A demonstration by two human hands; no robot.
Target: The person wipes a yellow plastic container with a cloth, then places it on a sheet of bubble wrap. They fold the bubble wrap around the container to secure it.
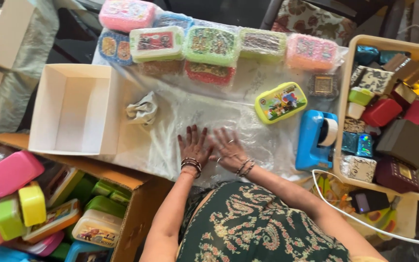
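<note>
Seen from the head camera, the left hand [194, 145] and right hand [229, 148] press flat, fingers spread wide, side by side on a clear plastic sheet [209, 116] between a white box [71, 109] and a blue tape dispenser [316, 138].

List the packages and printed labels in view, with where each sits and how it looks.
Lunch box: on the plastic sheet beyond the right hand, yellow-green, cartoon lid.
Wrapped boxes: far row, pink, green, blue, orange.
White carton: left of the left hand, open.
Tape dispenser: right, blue.
</note>
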